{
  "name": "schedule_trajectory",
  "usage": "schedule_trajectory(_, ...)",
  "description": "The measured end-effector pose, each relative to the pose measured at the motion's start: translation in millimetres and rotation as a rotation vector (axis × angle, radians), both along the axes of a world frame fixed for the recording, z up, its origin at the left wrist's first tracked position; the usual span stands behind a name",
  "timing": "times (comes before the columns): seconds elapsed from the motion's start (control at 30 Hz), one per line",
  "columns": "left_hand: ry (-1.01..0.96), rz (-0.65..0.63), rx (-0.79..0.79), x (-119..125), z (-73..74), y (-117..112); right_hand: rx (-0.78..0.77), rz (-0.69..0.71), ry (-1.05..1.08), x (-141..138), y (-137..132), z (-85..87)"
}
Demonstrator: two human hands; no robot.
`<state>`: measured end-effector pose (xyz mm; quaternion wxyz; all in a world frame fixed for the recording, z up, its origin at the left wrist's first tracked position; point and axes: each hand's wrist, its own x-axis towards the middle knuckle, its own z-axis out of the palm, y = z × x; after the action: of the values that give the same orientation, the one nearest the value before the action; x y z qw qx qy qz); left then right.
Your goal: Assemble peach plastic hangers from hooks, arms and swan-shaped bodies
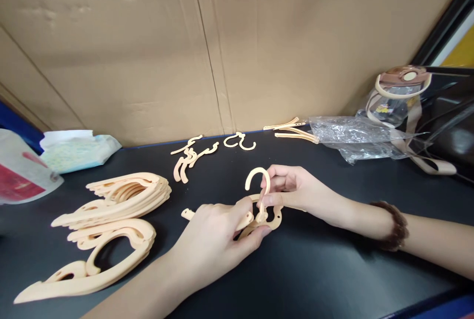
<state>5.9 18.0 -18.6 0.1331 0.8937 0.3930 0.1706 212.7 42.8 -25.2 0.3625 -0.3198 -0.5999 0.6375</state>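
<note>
Low over the black table, both my hands are closed on parts of a cream plastic hanger. My left hand [218, 232] grips the hanger arm pieces [276, 220], one end of which sticks out past its knuckles. The fingers of my right hand [292, 188] pinch a curved hanger hook [256, 172] near its lower end, where it meets those pieces. My fingers partly hide the joint, so I cannot tell whether the hook is seated. Left of my hands lies a pile of folded hangers [148, 205], with another folded hanger [122, 272] at its near side.
Toward the back lie loose hanger pieces [182, 170], a few hooks [247, 147] and thin strips [296, 134]. A clear plastic bag [348, 134] and a strapped bottle [398, 99] are at the right. Tissues [81, 153] and a white-and-red container [22, 171] stand left. Cardboard [148, 52] walls the back.
</note>
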Motion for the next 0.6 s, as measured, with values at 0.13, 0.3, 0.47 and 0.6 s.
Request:
schedule_trajectory(0.13, -0.044, -0.043, 0.048, -0.1, -1.6, 0.7, -0.109, 0.067, 0.087, -0.2, -1.3, 1.3)
schedule_trajectory(0.3, -0.113, -0.112, 0.097, -1.2, -1.4, -0.6, -0.151, 0.106, 0.130, 1.4, -2.0, 1.5)
schedule_trajectory(0.47, -0.105, -0.141, 0.144, -2.1, -4.4, -0.6, -0.187, 0.165, 0.140, 3.2, -1.1, 0.4)
schedule_trajectory(0.6, -0.168, -0.160, 0.205, 0.6, -5.6, 0.0, -0.187, 0.157, 0.116, 1.4, -1.6, 2.2)
